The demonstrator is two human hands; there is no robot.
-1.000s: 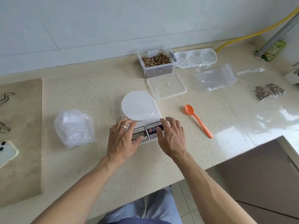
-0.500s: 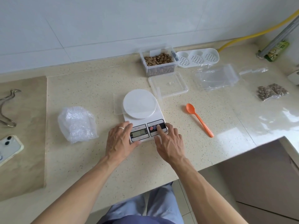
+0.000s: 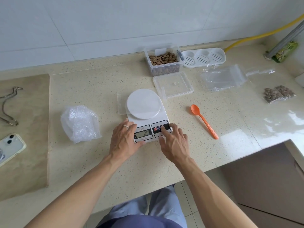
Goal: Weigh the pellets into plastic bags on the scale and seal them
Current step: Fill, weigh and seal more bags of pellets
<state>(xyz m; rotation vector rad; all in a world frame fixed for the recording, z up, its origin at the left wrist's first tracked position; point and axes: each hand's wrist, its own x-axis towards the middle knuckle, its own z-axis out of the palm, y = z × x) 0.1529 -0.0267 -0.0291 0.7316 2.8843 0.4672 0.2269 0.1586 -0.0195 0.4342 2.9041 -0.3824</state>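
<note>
Right hand (image 3: 175, 143) presses a forefinger on the scale (image 3: 148, 122) buttons; left hand (image 3: 125, 139) lies flat, steadying its near-left corner, neither grasping anything. Platform bare: pellets (image 3: 163, 58) wait in the open tub, empty plastic bags (image 3: 222, 79) to the right, one filled bag (image 3: 278, 94) beyond, so most weighing remains. Display digits unreadable; whether the filled bag is sealed, cannot tell.

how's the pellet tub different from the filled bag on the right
The tub is a rigid, open box standing at the back, its lid off beside it. The bag is soft film lying flat at the right edge, and holds far fewer pellets. Both are clear and hold brown pellets.
</note>
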